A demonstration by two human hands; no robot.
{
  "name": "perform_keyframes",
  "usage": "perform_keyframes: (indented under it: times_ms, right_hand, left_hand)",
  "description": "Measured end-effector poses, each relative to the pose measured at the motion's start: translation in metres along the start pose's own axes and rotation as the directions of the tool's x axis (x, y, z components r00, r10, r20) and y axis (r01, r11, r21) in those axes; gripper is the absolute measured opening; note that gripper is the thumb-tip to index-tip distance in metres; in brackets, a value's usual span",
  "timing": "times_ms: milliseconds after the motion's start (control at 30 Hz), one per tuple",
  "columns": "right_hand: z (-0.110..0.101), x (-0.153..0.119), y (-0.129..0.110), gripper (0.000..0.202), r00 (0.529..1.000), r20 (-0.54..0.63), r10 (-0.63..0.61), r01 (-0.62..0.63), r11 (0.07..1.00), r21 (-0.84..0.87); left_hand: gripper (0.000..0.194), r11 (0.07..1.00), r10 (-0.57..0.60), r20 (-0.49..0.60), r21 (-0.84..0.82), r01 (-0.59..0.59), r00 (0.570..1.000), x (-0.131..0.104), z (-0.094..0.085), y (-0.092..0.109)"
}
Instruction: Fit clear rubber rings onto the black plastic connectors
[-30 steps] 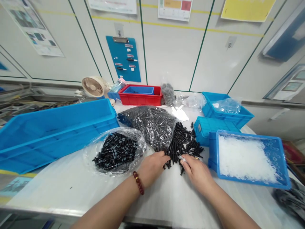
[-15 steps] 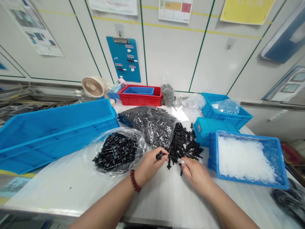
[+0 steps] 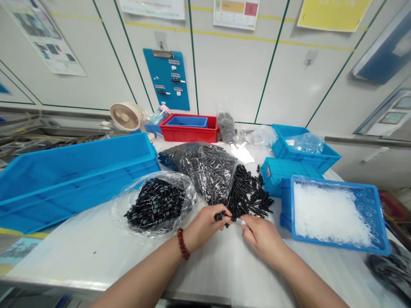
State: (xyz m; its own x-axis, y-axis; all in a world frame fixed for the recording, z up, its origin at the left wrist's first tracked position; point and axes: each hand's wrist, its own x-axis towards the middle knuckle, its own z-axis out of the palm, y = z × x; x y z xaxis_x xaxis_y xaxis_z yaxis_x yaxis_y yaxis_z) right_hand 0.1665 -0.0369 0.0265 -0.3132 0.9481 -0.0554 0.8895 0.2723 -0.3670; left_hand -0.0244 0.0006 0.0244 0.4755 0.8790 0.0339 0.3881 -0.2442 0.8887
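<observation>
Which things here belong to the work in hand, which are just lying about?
Likely in use:
black part in left hand
pale piece in right hand
loose black pile
white rings in blue bin

Probably just lying about:
fan
red bin
wall clipboard

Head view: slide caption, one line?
Left hand grips a black part, right hand a pale piece, before a pile of loose black parts.
</observation>
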Motion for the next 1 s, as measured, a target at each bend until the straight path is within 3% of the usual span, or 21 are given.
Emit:
perform_keyframes:
  times_ms: [200, 467, 767, 1000]
  right_hand:
    - [0.005, 0.0, -0.004, 0.021, 0.998, 0.03, -0.047, 0.048, 0.998, -0.028]
    - [0.006, -0.001, -0.006, 0.025, 0.998, 0.011, 0.06, -0.059, 0.995, -0.076]
    - [0.004, 0.0, -0.002, 0.022, 0.999, 0.011, -0.049, 0.048, 0.998, 0.047]
    - [0.006, 0.0, 0.0, 0.019, 0.998, 0.008, -0.054, 0.054, 0.998, 0.016]
  left_hand:
    - [0.011, 0.995, 0.066, 0.053, 0.068, -0.07, 0.996, 0.001, 0.01, -0.008]
    - [0.013, 0.991, 0.101, 0.091, 0.073, -0.108, 0.991, -0.003, 0.013, -0.007]
    - [0.021, 0.999, 0.036, 0.087, -0.018, -0.035, 0.996, -0.002, 0.006, -0.003]
    - [0.02, 0.995, -0.014, 0.123, -0.097, 0.026, 0.992, -0.002, 0.004, 0.003]
